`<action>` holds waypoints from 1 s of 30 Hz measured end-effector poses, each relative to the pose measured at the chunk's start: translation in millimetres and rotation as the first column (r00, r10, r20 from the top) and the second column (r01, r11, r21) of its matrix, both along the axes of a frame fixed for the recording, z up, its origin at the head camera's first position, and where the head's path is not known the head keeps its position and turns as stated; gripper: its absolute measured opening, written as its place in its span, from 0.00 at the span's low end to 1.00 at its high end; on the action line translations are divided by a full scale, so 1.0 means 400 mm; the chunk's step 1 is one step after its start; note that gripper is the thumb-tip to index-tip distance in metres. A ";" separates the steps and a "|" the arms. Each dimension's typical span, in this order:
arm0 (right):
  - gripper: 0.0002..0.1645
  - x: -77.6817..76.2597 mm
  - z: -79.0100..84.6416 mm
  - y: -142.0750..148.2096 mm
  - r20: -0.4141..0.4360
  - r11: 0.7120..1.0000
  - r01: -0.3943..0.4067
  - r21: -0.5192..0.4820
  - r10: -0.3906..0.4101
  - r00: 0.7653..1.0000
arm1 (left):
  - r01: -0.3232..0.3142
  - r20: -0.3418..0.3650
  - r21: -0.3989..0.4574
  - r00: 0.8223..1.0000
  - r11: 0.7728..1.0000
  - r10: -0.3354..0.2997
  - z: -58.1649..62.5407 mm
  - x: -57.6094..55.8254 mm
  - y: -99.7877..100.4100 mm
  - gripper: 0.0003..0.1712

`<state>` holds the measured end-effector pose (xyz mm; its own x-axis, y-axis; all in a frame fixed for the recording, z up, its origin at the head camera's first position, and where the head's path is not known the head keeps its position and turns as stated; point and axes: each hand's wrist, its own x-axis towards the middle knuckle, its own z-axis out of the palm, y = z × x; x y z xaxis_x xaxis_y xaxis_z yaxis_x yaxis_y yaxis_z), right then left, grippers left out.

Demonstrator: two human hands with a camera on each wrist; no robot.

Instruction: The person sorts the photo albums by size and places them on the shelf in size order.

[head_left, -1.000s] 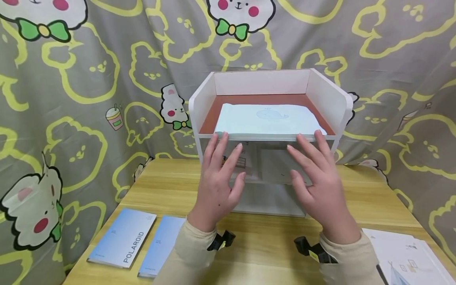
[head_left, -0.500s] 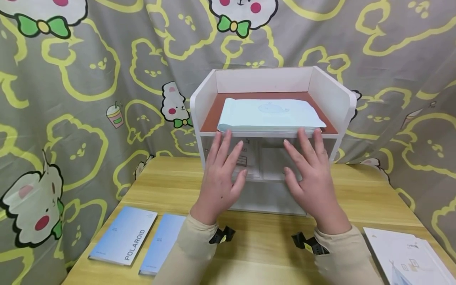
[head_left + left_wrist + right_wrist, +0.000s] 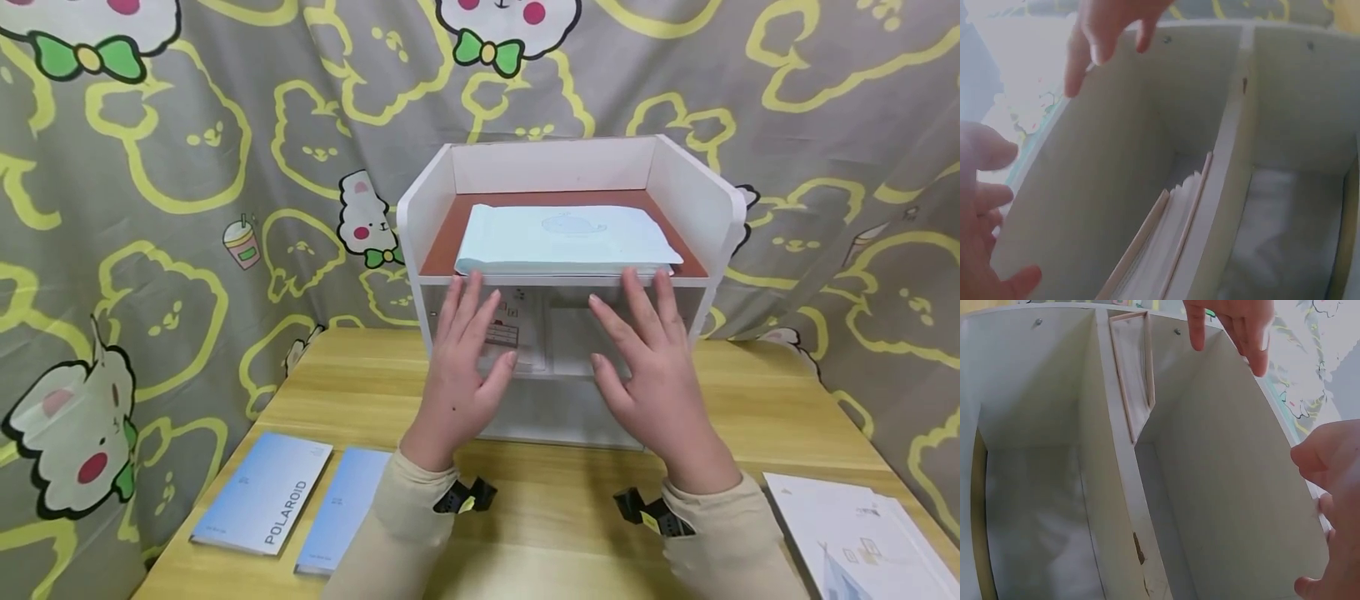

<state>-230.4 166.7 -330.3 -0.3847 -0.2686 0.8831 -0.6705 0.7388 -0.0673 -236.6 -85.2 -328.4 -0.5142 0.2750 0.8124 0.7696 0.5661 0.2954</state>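
Observation:
A flat, pale blue-white pack [image 3: 517, 237] with a whale drawn on it lies on the brown top board [image 3: 442, 250] of a small white shelf unit [image 3: 693, 192]. My left hand [image 3: 461, 375], fingers straight and spread, has its fingertips right at the pack's front left edge. On the right side, my right hand [image 3: 656, 379] is held the same way, fingertips at the front edge. Neither hand is curled round anything. Below the hands, an upright book [image 3: 1160, 244] stands in the upper compartment, as the left wrist view shows.
Two blue albums [image 3: 262, 492] [image 3: 341, 508] lie at the left of the wooden table [image 3: 555, 533]. White books with a tent drawing [image 3: 855, 533] lie at the right. A patterned curtain [image 3: 285, 167] hangs behind the shelf unit.
The pack has slid back from the front lip onto the top board, with both hands' fingertips following its front edge. My right hand has also shifted a little to the left.

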 end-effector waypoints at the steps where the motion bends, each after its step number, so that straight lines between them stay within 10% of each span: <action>1: 0.34 0.000 0.000 0.001 0.004 1.000 -0.003 0.000 0.003 1.000 | 0.023 0.016 0.017 1.000 1.000 -0.024 0.001 0.000 -0.002 0.38; 13: 0.31 0.052 -0.031 0.033 0.134 0.992 -0.124 -0.035 0.128 0.983 | 0.082 0.157 -0.069 0.985 0.994 -0.070 0.011 0.037 -0.076 0.39; 20: 0.36 0.107 -0.061 0.062 0.429 0.976 -0.208 -0.061 0.214 0.878 | 0.060 0.302 -0.240 0.953 0.969 0.016 -0.018 0.075 -0.126 0.40; 25: 0.31 0.115 -0.130 0.075 0.628 0.948 -0.279 -0.151 0.310 0.714 | 0.047 0.420 -0.413 0.896 0.910 0.144 -0.043 0.099 -0.189 0.40; 27: 0.28 0.114 -0.159 0.081 0.714 0.926 -0.299 -0.232 0.371 0.594 | 0.051 0.456 -0.469 0.869 0.882 0.192 -0.055 0.103 -0.218 0.39; 30: 0.27 0.109 -0.200 0.090 0.805 0.872 -0.287 -0.395 0.480 0.350 | 0.062 0.516 -0.521 0.817 0.851 0.256 -0.077 0.103 -0.259 0.39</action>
<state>-186.6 202.9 -410.2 -0.8447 -0.5010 0.1881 -0.3870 0.3291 -0.8614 -195.3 -188.6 -359.0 -0.8684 0.4744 0.1439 0.4951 0.8144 0.3028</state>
